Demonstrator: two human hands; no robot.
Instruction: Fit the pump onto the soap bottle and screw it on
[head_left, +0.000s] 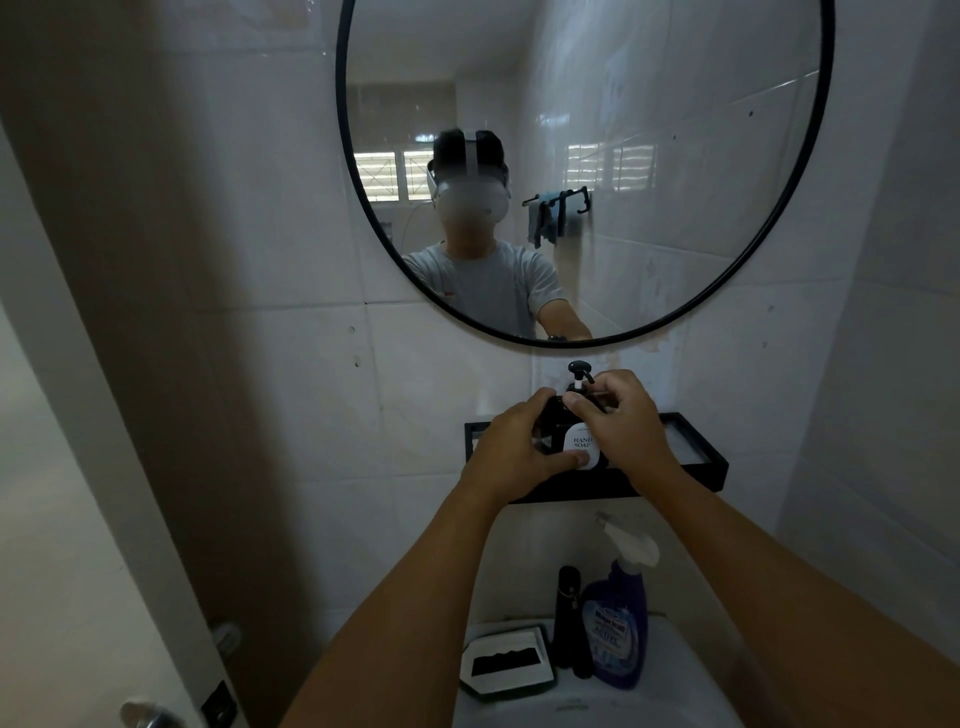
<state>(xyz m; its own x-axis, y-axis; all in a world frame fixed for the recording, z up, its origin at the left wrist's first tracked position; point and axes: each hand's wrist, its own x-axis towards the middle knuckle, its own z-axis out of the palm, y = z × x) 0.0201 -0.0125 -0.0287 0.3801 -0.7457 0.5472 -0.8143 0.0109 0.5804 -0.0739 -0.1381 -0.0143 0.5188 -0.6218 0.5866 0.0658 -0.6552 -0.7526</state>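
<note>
White tile covers the wall, and a round black-framed mirror (584, 171) hangs on it, reflecting a person in a grey T-shirt and a rack with a blue cloth. Just below the mirror a black wall shelf (691, 457) juts out from the tiles. Beneath it sits a white basin (675, 691), on whose back ledge stand a blue spray bottle (618, 623), a slim black faucet (567, 618) and a white soap dish (506, 660). A door with a metal knob (148, 717) is cut off at the lower left.

The soap bottle (581, 441) stands on the shelf, mostly hidden behind both hands; only its white "HAND SOAP" label and a bit of dark body show. Whether the collar is fully threaded cannot be made out.

The left hand (519, 447) wraps around the bottle's body, fingers curled, thumb pressed on the label's lower edge. The right hand (618, 415) closes over the bottle's neck, fingertips pinching the collar of the black pump (577, 371), whose head and spout rise above the knuckles.
</note>
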